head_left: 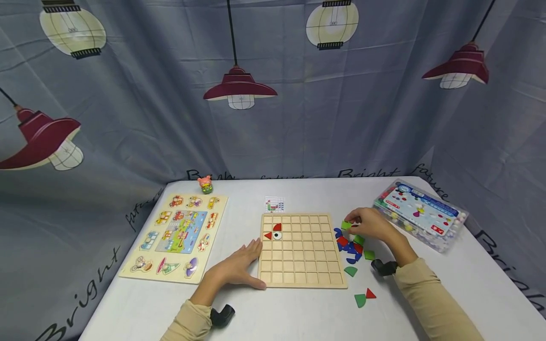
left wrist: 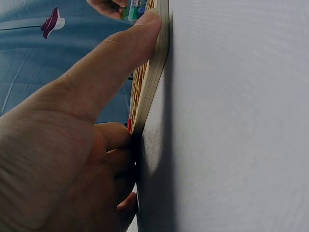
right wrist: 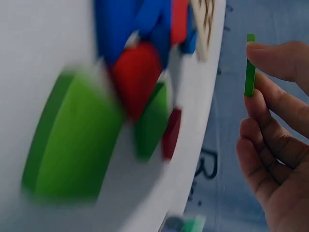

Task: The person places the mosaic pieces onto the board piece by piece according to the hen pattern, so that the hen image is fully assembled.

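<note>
Right hand (head_left: 372, 225) pinches green piece (head_left: 346, 225), seemingly lifted.

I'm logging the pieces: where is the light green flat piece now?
In the head view, the light green flat piece is pinched in the right hand, above the loose coloured pieces, right of the wooden grid board.

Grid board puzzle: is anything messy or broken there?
Nothing looks broken. The grid board lies straight, held by the left hand. Loose pieces sit jumbled beside it, and two strays lie apart nearer the table edge. The right hand pinches a green piece.
</note>
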`<state>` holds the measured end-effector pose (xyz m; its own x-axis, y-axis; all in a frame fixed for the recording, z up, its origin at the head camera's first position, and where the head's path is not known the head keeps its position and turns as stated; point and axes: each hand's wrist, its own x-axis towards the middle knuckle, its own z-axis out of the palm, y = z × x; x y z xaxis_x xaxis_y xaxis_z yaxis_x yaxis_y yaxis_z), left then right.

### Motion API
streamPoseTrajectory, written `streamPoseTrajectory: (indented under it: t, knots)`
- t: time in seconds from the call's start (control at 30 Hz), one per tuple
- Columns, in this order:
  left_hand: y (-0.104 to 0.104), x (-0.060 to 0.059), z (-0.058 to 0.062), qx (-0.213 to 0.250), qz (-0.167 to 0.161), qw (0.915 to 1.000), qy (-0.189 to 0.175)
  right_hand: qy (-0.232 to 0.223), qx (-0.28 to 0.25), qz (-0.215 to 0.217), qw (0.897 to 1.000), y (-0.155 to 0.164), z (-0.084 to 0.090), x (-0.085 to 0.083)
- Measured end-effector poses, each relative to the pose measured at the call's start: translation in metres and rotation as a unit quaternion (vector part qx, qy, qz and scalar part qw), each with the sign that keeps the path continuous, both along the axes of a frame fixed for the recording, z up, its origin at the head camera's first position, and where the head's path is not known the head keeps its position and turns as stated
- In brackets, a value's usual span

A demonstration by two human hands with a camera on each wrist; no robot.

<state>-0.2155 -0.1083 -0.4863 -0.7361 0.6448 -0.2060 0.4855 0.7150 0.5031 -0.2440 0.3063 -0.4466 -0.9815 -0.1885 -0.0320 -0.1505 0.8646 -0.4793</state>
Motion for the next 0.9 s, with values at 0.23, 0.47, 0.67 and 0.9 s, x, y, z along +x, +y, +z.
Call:
streamPoseTrajectory:
  t: [0.23,0.47,0.67,0.9]
  knots:
    - [0.000,0.000,0.001,0.002,-0.003,1.0000,-0.001,0.019,-0.022,0.034,0.999,-0.029,0.001,-0.007]
    - [0.000,0.002,0.002,0.000,-0.001,1.0000,-0.002,0.017,-0.045,0.073,0.996,-0.050,-0.001,-0.008]
    - [0.000,0.002,0.002,0.000,0.000,1.0000,-0.004,0.015,-0.059,0.096,0.993,-0.067,0.000,-0.009]
    - [0.000,0.002,0.003,0.001,-0.003,1.0000,0.000,0.030,-0.055,0.122,0.991,-0.089,0.002,-0.012]
